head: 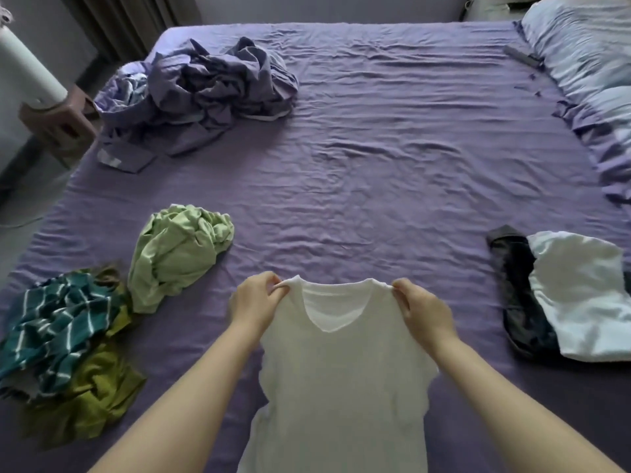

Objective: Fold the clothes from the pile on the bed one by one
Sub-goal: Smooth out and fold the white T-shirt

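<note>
White T-shirt [341,380] hangs in front of the person, over the near edge of the bed [375,165], neckline uppermost and facing the camera. Left hand [256,302] pinches the left shoulder seam between thumb and curled fingers; right hand [421,307] pinches the right shoulder seam likewise. In my judgement, holding both shoulders level lets the body fall straight and the sleeves drop clear, ready for laying flat on the purple sheet.

Unfolded items lie to the left: a crumpled light green garment [177,254], a teal striped garment [58,326] and an olive garment [92,394] partly beneath it. Placement suggests this is the working pile, within reach of the left hand.

To the right lie a folded pale garment [584,295] overlapping a dark garment [519,302]; apparently the finished stack, kept well apart from the pile. Bunched purple bedding [211,93] sits at the far left corner.
</note>
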Demonstrator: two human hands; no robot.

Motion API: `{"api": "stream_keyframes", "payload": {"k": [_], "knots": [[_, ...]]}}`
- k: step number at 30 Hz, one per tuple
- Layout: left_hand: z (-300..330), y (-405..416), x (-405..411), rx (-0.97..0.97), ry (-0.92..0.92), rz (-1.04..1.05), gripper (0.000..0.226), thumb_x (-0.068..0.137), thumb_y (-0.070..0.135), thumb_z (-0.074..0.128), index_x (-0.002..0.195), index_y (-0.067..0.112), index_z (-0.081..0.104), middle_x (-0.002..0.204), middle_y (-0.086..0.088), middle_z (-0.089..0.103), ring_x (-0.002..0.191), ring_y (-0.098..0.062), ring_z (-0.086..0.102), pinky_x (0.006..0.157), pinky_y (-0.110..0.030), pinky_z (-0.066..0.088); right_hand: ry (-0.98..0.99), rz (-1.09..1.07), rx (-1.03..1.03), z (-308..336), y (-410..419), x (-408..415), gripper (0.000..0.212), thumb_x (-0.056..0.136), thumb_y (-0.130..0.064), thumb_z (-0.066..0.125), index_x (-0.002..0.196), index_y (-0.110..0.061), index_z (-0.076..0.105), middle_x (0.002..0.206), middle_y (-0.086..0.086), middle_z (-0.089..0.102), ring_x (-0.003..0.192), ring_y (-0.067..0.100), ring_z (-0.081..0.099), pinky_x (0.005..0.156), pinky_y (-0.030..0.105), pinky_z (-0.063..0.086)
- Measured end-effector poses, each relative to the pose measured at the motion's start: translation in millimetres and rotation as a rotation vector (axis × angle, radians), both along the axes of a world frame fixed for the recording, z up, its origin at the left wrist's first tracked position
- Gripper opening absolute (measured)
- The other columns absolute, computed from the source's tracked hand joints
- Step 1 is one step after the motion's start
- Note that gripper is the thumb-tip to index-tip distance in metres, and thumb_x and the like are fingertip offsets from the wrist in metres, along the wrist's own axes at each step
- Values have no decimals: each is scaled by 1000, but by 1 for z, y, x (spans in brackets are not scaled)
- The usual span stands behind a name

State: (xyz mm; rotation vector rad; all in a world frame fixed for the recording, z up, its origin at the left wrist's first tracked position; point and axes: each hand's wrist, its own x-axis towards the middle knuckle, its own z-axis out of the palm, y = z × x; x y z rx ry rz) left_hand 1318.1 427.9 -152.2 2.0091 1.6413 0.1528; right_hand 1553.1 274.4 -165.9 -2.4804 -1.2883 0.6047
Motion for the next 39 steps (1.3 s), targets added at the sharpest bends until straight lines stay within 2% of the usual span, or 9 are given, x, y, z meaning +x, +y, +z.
{"api": "stream_keyframes", "payload": {"k": [7, 11, 15, 20, 24, 26, 31, 35, 39], "knots": [[-47, 79, 30, 194, 120, -36, 33, 88, 48, 59, 108, 25, 71, 100, -10, 60, 99, -30, 56, 79, -36, 43, -111, -105, -31, -33, 55, 27, 25, 100, -34, 34, 108, -20, 54, 104, 3, 62, 92, 31, 60, 69, 35, 39], [-82, 98, 56, 292, 203, -102, 31, 91, 41, 57, 117, 26, 65, 118, -8, 56, 114, -29, 45, 95, -39, 32, -181, -158, 15, -65, 89, 38, 25, 99, -29, 40, 116, -21, 56, 105, 5, 63, 95, 31, 60, 71, 36, 40], [-134, 66, 71, 397, 74, -311, 37, 82, 20, 69, 118, 21, 64, 131, -12, 53, 129, -32, 39, 109, -51, 26, -120, -133, -52, -110, 89, 34, 42, 93, -24, 52, 134, -15, 47, 122, 10, 59, 112, 31, 55, 90, 41, 37], [-177, 2, 79, 395, -38, -771, 35, 81, 19, 61, 116, 22, 64, 133, -8, 56, 133, -29, 37, 105, -56, 35, -68, -267, -44, -131, 51, 38, 61, 85, -31, 66, 136, -5, 44, 134, 12, 53, 123, 32, 47, 102, 44, 29], [-194, -8, 92, 375, 76, -965, 42, 88, 36, 47, 126, 25, 60, 140, -5, 51, 137, -29, 36, 106, -55, 23, -177, -236, -8, -138, 29, 49, 33, 78, -40, 67, 93, -11, 62, 81, 9, 64, 81, 36, 60, 74, 42, 41], [-197, -3, 102, 325, 171, -954, 54, 88, 50, 37, 134, 26, 53, 145, -3, 46, 140, -26, 30, 107, -55, 19, -164, -175, 24, -135, 27, 54, 25, 80, -38, 58, 71, -16, 49, 67, 3, 51, 68, 35, 55, 61, 34, 33], [-193, 10, 129, 242, 315, -928, 66, 88, 64, 17, 144, 30, 24, 155, -1, 22, 145, -28, 11, 109, -58, 7, -122, -257, -28, -127, 40, 73, 26, 92, -37, 54, 94, -10, 53, 100, 5, 53, 86, 33, 57, 63, 37, 39], [-186, 2, 155, 193, 309, -802, 67, 87, 60, 26, 141, 24, 42, 147, -10, 42, 142, -30, 24, 109, -60, 10, -37, -277, -113, -128, 34, 80, 36, 91, -48, 50, 109, -17, 49, 109, 1, 63, 99, 30, 60, 70, 37, 40], [-167, 3, 197, 288, 170, -849, 53, 95, 39, 32, 143, 21, 40, 153, -7, 33, 144, -29, 20, 115, -56, 11, -22, -260, -128, -123, 12, 85, 62, 82, -55, 60, 131, -21, 44, 126, -3, 60, 110, 28, 58, 83, 37, 43]]}}
